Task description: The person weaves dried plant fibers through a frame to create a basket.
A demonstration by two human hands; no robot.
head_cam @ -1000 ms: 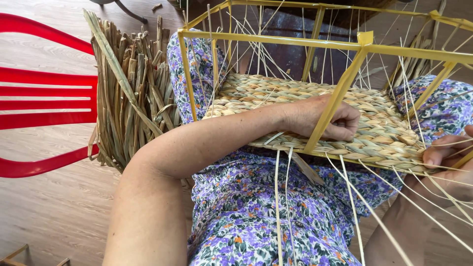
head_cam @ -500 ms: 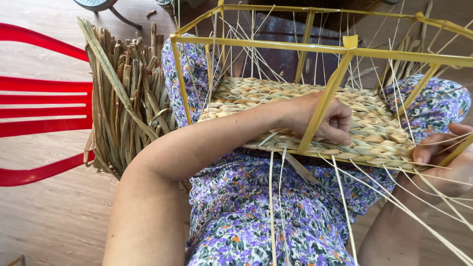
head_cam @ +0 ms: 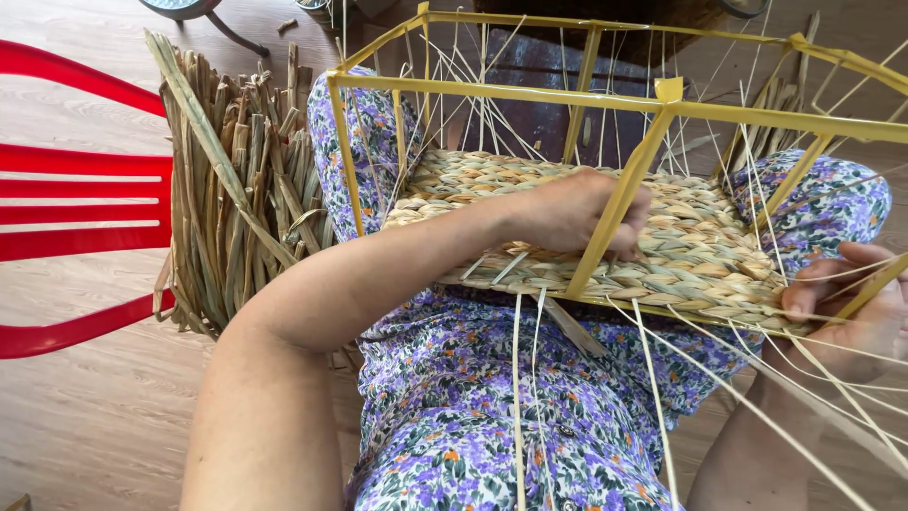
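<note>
The weave is a flat mat of pale straw-coloured plaited strands, thick and twisted, laid in close rows that run across the bottom of a yellow frame. It rests on the person's lap, over a dress printed with purple and blue flowers. The near edge of the weave is uneven, with loose ends sticking out. Thin pale strands hang from that edge down over the dress, and others rise from the mat up to the top bars of the frame, crossing one another.

The frame is a box of slim yellow bars, open on all sides, with the weave filling its floor. One slanted bar crosses in front of the left hand. That hand lies on the weave near its near edge, fingers curled under and pressed together, knuckles up; what they pinch is hidden. The right hand is at the right near corner of the frame, fingers bent around a yellow bar and some thin strands.

Left of the lap, a bundle of dry flat reeds stands upright on the wooden floor. Beyond it is a red chair.
</note>
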